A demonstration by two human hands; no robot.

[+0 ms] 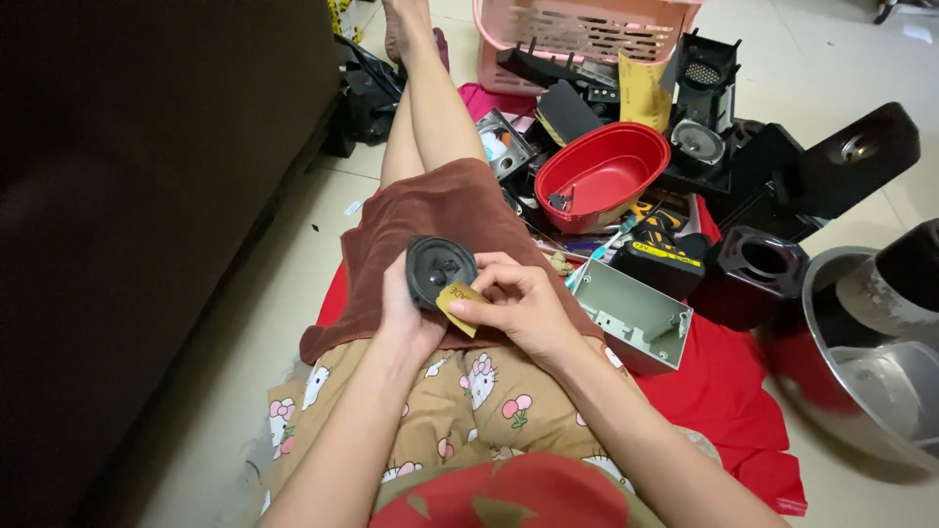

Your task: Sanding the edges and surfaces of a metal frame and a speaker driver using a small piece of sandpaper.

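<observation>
My left hand (403,315) grips a small round black speaker driver (439,268) from behind, above a brown cloth (430,210) draped over my lap. My right hand (518,301) pinches a small folded yellow-brown piece of sandpaper (456,302) against the lower right edge of the speaker. Both hands meet over my thigh, near the middle of the view.
To the right lie a grey metal box (634,317), a red oval bowl (602,174), a yellow-black tool (657,246), black speaker housings (751,269), a pink basket (577,34) and a steel bowl (861,352) on a red cloth (724,391). A dark sofa (147,196) fills the left.
</observation>
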